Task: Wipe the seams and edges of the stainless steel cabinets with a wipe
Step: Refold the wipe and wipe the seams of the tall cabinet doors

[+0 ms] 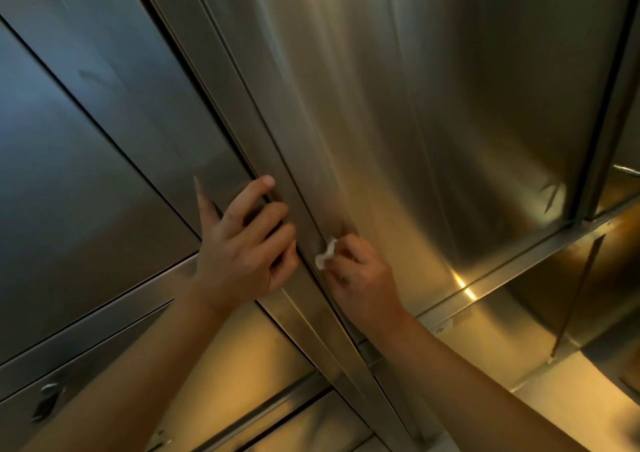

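A tall stainless steel cabinet door (433,112) fills the middle and right of the head view. Along its left side runs a narrow vertical steel edge strip (242,139) with a dark seam on each side. My right hand (360,271) pinches a small crumpled white wipe (325,254) and presses it against the seam between the strip and the door. My left hand (246,243) grips the strip's left edge, fingers curled into the gap beside it.
Another steel cabinet door (79,160) stands to the left, with a lower panel carrying a small latch (48,396). A horizontal steel rail (519,261) crosses below the main door at right, with an open shelf recess (606,188) beyond it.
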A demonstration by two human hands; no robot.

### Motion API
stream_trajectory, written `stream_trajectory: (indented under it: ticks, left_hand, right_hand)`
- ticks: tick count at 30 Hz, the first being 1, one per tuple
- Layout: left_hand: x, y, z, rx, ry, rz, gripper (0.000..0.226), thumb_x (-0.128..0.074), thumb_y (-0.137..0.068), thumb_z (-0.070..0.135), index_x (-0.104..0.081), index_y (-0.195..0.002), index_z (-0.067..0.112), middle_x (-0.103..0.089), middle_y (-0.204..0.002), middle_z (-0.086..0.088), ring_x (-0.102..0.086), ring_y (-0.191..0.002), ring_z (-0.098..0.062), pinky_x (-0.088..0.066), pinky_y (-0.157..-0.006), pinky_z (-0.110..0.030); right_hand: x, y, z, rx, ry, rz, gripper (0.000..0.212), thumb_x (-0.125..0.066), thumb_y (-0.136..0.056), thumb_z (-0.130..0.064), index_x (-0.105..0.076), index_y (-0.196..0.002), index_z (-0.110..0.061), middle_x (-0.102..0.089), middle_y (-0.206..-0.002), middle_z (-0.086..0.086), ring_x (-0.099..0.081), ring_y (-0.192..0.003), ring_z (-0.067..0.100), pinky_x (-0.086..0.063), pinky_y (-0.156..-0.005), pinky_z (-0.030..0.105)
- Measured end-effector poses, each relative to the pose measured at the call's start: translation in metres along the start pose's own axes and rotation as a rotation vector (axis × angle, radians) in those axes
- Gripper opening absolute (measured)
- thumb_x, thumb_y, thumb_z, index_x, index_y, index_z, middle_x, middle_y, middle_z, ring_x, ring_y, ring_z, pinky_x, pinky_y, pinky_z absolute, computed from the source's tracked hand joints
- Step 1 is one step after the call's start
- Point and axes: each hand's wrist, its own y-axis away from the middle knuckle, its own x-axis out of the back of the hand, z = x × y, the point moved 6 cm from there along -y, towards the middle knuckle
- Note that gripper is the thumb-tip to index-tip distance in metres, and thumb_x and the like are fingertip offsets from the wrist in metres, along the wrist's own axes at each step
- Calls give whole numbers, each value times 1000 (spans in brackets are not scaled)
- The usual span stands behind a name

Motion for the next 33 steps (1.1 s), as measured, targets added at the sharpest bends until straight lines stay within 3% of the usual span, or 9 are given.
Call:
stream_trajectory:
  ticks: [5, 10, 15, 17, 19, 23, 26, 29, 33]
  left_hand:
    - [-20, 32, 29, 26, 36, -44, 19, -64, -91, 29, -76, -87, 14, -76, -108, -6, -39, -144, -34, -28, -94, -88]
    - [-34, 52, 50, 83, 72, -66, 18, -65, -91, 31, -75, -86, 17, -76, -106, -4, -29, -152, -33, -31, -92, -88]
    - [-44, 64, 64, 115, 60, -54, 19, -64, -91, 34, -74, -87, 18, -69, -113, -1, -32, -149, -34, -34, -91, -84]
    - [-46, 65, 66, 127, 55, -51, 18, -66, -90, 34, -73, -88, 18, -66, -115, 0, -31, -149, -33, -36, -90, -83]
    - [-47, 65, 66, 137, 56, -55, 16, -67, -88, 34, -72, -88, 18, -63, -117, 0, -29, -151, -32, -37, -90, -82]
    - [-48, 67, 68, 152, 49, -63, 15, -66, -88, 33, -71, -88, 18, -65, -114, 1, -32, -148, -32, -36, -90, -83]
    - [-53, 71, 71, 167, 30, -56, 19, -61, -92, 32, -71, -104, 20, -73, -113, -1, -25, -154, -29, -27, -103, -82]
    - [-55, 73, 73, 207, 53, 7, 30, -52, -98, 31, -60, -124, 19, -64, -133, -1, -19, -158, -23, -3, -121, -69]
    - [-57, 77, 76, 210, 114, 48, 47, -49, -101, 30, -46, -146, 17, -48, -153, -3, -19, -158, -21, 1, -124, -63]
  right_hand:
    - [-4, 48, 24, -34, 28, -77, 15, -72, -97, -9, -72, -85, 0, -65, -97, 8, -64, -82, 28, -56, -73, 39]
    - [-18, 94, 52, -29, 84, -216, 30, -59, -106, -15, -71, -81, -4, -62, -94, 6, -63, -85, 26, -54, -72, 36]
    - [-35, 145, 83, -96, 226, -419, 16, -83, -76, -1, -71, -77, -12, -56, -90, 1, -50, -84, 15, -38, -69, 17]
    - [-42, 161, 90, -138, 285, -501, 15, -80, -78, -1, -73, -78, -14, -58, -92, 2, -50, -86, 13, -39, -73, 15]
    - [-40, 160, 93, -165, 241, -449, 22, -67, -86, 4, -68, -72, -13, -59, -92, 12, -52, -83, 16, -43, -78, 12]
    - [-27, 148, 80, -124, 145, -399, 12, -71, -91, -6, -70, -82, -13, -55, -93, 3, -58, -80, 18, -53, -67, 37]
    - [-2, 104, 43, -141, 6, -248, 8, -75, -93, -14, -75, -92, -7, -60, -97, 4, -60, -83, 17, -55, -74, 31]
    - [21, 42, 6, -50, -61, -42, 15, -70, -98, -14, -77, -100, -1, -67, -107, 12, -66, -94, 24, -56, -85, 31]
    - [9, 14, -11, 59, -39, -25, 19, -63, -103, -12, -76, -111, 1, -70, -121, 13, -67, -101, 26, -55, -90, 32]
